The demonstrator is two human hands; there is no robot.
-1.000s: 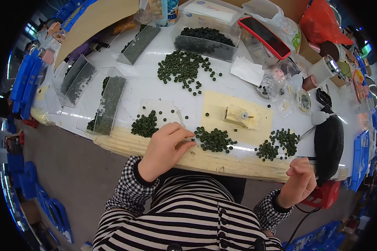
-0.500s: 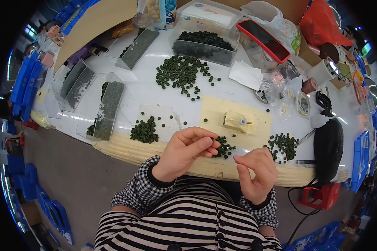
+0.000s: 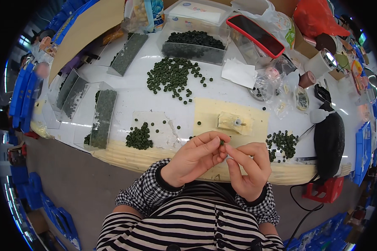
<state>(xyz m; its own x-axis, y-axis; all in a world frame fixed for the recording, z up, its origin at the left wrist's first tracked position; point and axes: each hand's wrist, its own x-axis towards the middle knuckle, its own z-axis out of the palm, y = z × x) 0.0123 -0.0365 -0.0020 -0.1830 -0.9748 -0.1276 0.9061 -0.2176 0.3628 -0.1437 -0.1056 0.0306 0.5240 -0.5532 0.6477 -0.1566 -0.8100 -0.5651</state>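
Observation:
My left hand point(image 3: 199, 157) is closed, palm partly turned up, pinching a small dark green round bead point(image 3: 222, 142) between thumb and forefinger. My right hand point(image 3: 251, 167) reaches in from the right, its forefinger tip close to or touching the bead. Its thumb stands apart below, the other fingers curled. Both hands are just above the table's padded front edge. Behind them a yellow sheet point(image 3: 205, 109) carries a tape-wrapped block point(image 3: 229, 121) with a short metal pin. One small pile of green beads point(image 3: 140, 137) lies left of my hands, another bead pile point(image 3: 283, 145) to the right.
A larger spread of green beads point(image 3: 171, 75) lies farther back, before a clear bin point(image 3: 192, 52) full of them. Clear trays point(image 3: 104, 119) stand at left. A red-cased phone point(image 3: 255, 35), white paper point(image 3: 238, 74), plastic bags and a black elongated object point(image 3: 329, 144) occupy the right.
My hands have come together; my right hand has moved left and up to the left fingertips, where the bead now shows. The view has shifted slightly.

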